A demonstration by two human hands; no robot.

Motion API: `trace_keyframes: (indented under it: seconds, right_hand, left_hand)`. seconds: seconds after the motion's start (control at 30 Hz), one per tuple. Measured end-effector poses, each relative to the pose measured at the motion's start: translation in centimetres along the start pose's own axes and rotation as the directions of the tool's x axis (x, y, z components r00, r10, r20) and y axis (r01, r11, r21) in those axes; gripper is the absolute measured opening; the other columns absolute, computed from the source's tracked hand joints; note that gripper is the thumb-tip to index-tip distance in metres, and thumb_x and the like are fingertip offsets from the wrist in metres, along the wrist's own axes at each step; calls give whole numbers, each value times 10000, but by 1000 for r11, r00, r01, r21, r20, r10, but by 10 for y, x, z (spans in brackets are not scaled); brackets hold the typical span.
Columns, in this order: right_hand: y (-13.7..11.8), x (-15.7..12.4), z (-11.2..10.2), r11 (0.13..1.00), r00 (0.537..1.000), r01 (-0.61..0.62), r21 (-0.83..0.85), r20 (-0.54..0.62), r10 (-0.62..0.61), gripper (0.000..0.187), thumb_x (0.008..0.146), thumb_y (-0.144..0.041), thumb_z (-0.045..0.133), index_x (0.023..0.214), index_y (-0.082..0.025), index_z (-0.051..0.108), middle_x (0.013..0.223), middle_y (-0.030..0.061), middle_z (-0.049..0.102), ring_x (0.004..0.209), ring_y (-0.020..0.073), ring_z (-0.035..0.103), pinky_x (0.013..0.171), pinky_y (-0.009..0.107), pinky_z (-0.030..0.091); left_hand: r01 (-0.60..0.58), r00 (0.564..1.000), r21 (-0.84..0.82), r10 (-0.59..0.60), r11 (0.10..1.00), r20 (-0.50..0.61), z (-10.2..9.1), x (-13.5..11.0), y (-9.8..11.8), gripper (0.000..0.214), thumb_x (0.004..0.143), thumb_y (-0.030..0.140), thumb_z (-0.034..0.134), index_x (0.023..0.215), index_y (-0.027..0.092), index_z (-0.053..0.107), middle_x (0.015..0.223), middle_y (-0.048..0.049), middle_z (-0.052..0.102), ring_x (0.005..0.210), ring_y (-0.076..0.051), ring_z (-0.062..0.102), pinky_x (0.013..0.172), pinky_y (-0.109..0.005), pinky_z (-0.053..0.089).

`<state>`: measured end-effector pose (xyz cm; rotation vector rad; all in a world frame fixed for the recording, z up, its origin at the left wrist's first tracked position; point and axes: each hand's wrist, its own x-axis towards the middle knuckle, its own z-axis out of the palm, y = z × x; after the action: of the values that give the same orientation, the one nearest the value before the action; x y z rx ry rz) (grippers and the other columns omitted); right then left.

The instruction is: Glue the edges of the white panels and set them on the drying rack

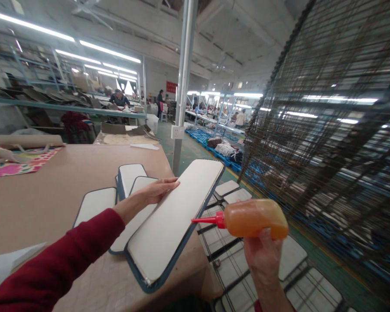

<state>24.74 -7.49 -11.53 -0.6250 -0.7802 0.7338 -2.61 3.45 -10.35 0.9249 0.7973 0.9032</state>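
Note:
My left hand (160,190) grips the left edge of a long white panel (178,216) with rounded corners and a dark blue border. The panel lies slantwise above similar panels on the table. My right hand (264,251) is closed around a squeeze bottle (253,219) of amber liquid, probably glue, tipped on its side. Its red nozzle (208,219) points left, with the tip at the panel's right edge. Beneath and left of the held panel are more blue-edged white panels, one of them (95,206) flat on the tabletop.
The brown table (81,169) ends to the right of the panels. Beyond it, a wire rack (227,255) carries several white panels, and wire grids (325,108) rise at the right. A metal post (183,78) stands behind the table. People work farther back.

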Motion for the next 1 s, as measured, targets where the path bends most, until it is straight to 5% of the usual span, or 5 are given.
trace_keyframes:
  seconds: [0.73,1.0]
  right_hand:
    - [-6,-10,4,996,996,-75,55,44,72,696,588,-474,816,1210,-268,581,1199,121,665,1155,389,581,960,658,423]
    - [-1,-15,1,997,991,-74,37,115,69,565,663,-458,772,1167,-270,597,1207,114,662,1104,363,616,941,639,447]
  left_hand:
    - [19,998,52,-16,998,-58,3,19,22,383,737,206,768,1090,84,682,788,-104,762,620,-198,694,596,-293,567]
    - [-1,998,53,5,999,-62,-4,28,25,395,731,209,776,1095,88,683,788,-99,759,603,-189,687,595,-286,560]
